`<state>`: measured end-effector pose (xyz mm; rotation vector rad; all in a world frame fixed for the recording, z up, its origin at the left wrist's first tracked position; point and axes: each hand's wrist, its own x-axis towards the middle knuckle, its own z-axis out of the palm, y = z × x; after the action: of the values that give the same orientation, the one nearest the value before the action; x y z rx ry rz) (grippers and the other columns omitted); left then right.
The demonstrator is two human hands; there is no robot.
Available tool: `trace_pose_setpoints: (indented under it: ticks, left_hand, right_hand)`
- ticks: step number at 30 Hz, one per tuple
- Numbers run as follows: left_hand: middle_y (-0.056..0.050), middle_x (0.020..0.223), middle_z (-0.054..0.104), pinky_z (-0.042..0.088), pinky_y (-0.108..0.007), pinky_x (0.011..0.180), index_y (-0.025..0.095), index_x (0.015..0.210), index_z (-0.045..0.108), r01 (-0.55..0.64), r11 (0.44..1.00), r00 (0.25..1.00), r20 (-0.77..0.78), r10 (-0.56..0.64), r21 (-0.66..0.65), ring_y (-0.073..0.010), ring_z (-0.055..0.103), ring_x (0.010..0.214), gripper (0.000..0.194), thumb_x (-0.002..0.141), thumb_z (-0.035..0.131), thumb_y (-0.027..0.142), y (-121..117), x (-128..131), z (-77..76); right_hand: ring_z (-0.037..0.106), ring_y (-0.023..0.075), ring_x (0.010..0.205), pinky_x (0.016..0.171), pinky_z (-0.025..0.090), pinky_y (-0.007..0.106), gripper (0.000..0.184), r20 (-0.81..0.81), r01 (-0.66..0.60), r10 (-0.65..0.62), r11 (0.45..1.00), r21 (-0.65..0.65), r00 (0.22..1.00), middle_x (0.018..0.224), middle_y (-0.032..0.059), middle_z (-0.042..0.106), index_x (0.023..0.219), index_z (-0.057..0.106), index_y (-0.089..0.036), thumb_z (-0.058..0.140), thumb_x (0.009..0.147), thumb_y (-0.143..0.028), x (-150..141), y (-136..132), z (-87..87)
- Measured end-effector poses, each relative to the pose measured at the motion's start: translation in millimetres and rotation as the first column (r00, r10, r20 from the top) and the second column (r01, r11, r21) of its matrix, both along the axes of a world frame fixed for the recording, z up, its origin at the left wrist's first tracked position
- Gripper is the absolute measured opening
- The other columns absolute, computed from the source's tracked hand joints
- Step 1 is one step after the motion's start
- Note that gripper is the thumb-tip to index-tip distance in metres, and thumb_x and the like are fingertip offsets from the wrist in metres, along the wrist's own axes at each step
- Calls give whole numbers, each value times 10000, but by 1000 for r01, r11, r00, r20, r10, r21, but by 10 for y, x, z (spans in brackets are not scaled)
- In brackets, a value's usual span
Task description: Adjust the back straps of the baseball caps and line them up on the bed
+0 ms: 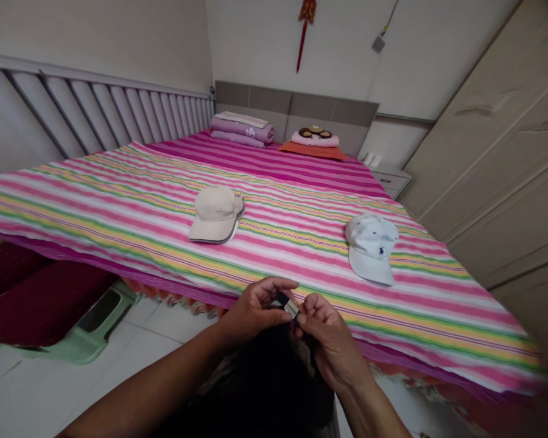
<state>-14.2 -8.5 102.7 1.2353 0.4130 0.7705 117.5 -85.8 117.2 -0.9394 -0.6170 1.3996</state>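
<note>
My left hand [260, 307] pinches a dark strap with a shiny silver buckle [291, 309] between thumb and fingers. At the buckle's right side, the thumb and fingertips of my right hand [326, 334] are closed on the strap too. A black shape [265, 377] lies below both hands; whether the strap belongs to it, I cannot tell. Beyond my hands on the bed are a beige baseball cap [217, 210], with another brim showing under its own, and a pale blue baseball cap [373, 243] at the right. Neither hand touches these caps.
The bed [155, 213] has a striped sheet. Folded purple bedding [242, 129] and a pink and orange pile [315, 143] lie by the headboard [296, 109]. Dark red-covered green stools [86, 322] stand at left, a wardrobe [497, 140] and nightstand [388, 179] at right.
</note>
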Motion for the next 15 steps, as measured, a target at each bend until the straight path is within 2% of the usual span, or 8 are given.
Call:
trace_pose_setpoints:
  ticks: [3, 6, 10, 15]
  left_hand:
    - [-30, 843, 607, 433, -249, 747, 169, 1030, 574, 0, 999, 1000, 26, 0, -34, -121, 571, 795, 462, 592, 719, 148, 4, -6, 14]
    - [-19, 820, 611, 432, -247, 742, 176, 1004, 587, -17, 998, 999, 47, 20, -66, -115, 570, 783, 433, 592, 719, 146, 15, -13, 20]
    - [-11, 811, 606, 430, -240, 725, 180, 1004, 592, -19, 997, 999, 48, 23, -80, -105, 564, 764, 436, 589, 722, 149, 23, -4, 13]
    - [-21, 837, 606, 434, -230, 718, 187, 1065, 556, 39, 997, 997, 65, -34, -67, -107, 576, 771, 494, 601, 713, 132, 26, 7, 0]
  right_hand:
    - [459, 97, 511, 500, 345, 208, 226, 14, -46, 46, 999, -19, 999, 599, -37, 518, 708, 463, -201, 665, 668, -296, 20, -12, 22]
    - [474, 116, 541, 537, 359, 235, 230, 111, -96, 100, 995, -40, 989, 605, -2, 552, 707, 515, -181, 570, 740, -401, 73, -32, 40]
    - [465, 113, 535, 548, 337, 236, 228, 223, -157, 165, 986, -53, 961, 545, 3, 544, 622, 552, -154, 614, 707, -356, 125, -29, 1]
    - [459, 107, 541, 558, 332, 234, 216, 240, -153, 153, 988, -19, 959, 531, -6, 527, 591, 542, -157, 606, 724, -315, 105, 1, -40]
